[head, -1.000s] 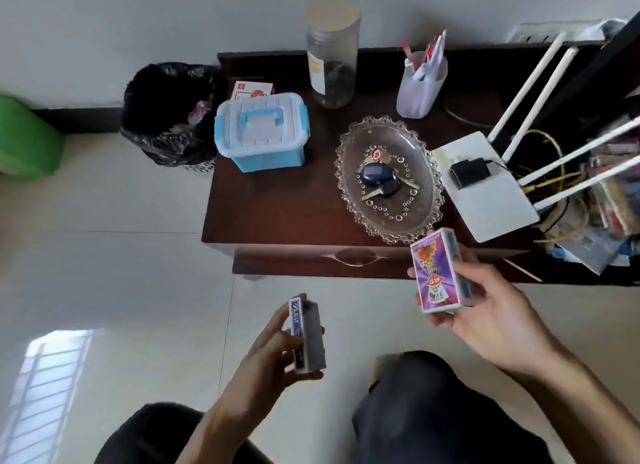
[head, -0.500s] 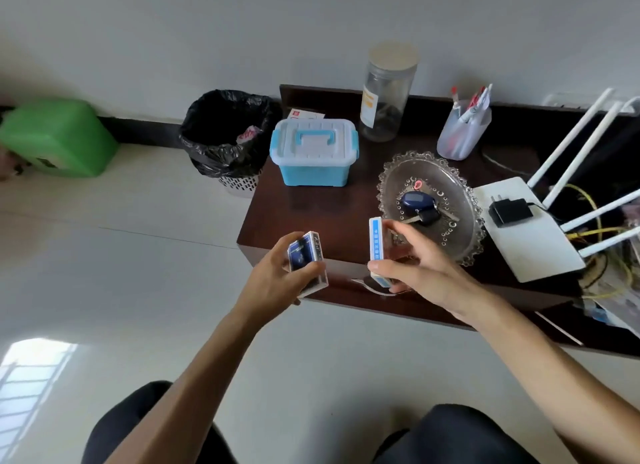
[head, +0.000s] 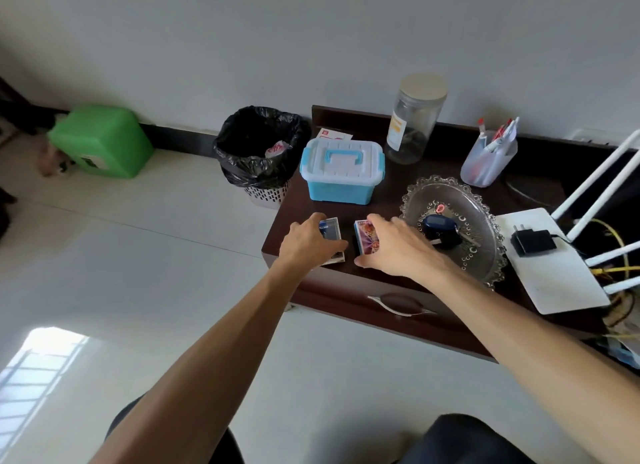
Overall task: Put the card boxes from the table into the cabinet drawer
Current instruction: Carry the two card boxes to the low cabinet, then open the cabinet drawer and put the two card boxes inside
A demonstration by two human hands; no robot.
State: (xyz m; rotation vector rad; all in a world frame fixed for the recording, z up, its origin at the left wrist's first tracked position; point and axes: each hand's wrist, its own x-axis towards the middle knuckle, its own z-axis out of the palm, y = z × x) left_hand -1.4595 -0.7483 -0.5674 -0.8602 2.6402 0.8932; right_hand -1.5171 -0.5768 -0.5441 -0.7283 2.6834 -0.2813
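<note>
Two card boxes lie flat on the dark wooden cabinet top (head: 388,200), near its front left corner. The blue card box (head: 330,228) sits under my left hand (head: 308,243), whose fingers wrap its sides. Just right of it, the purple card box (head: 366,242) lies under my right hand (head: 398,249), with thumb and fingers on its edges. Both boxes rest on the wood. The cabinet drawer (head: 377,311) below the front edge is closed, its metal handle (head: 401,306) showing.
A blue-and-white storage box (head: 343,172) stands behind the hands. A glass dish (head: 485,255) with keys, a jar (head: 414,117), a pen cup (head: 488,158) and a white router (head: 554,276) fill the right side. A black-lined bin (head: 259,152) stands left of the cabinet.
Both hands moved forward from in front of the cabinet and brought the two card boxes down flat onto the cabinet top. The camera view tilted up.
</note>
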